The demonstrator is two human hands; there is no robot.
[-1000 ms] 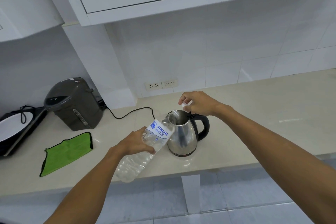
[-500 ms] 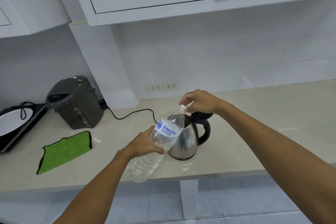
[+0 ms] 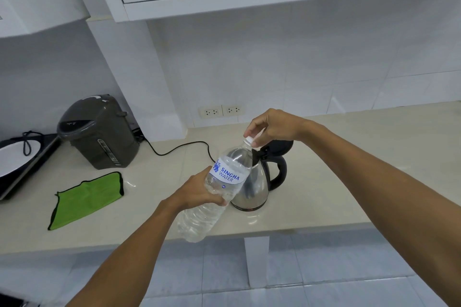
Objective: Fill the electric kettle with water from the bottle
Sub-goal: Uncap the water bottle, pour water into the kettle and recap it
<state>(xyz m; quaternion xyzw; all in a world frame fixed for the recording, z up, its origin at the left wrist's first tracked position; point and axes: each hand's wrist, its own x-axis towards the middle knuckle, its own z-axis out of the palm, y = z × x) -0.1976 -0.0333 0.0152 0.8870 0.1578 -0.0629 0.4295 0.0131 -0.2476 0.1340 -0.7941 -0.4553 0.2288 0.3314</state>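
While left hand (image 3: 199, 192) grips bottle (image 3: 214, 192), cap (image 3: 248, 141) under right fingertips (image 3: 258, 142)

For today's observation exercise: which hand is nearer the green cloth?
Left. The left hand grips the bottle right of the green cloth; the right hand is farther right.

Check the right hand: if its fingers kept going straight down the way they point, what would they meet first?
The right hand has its fingertips pointing down at the white cap of the water bottle. They look already on it, so the cap comes first; the open kettle lies beyond.
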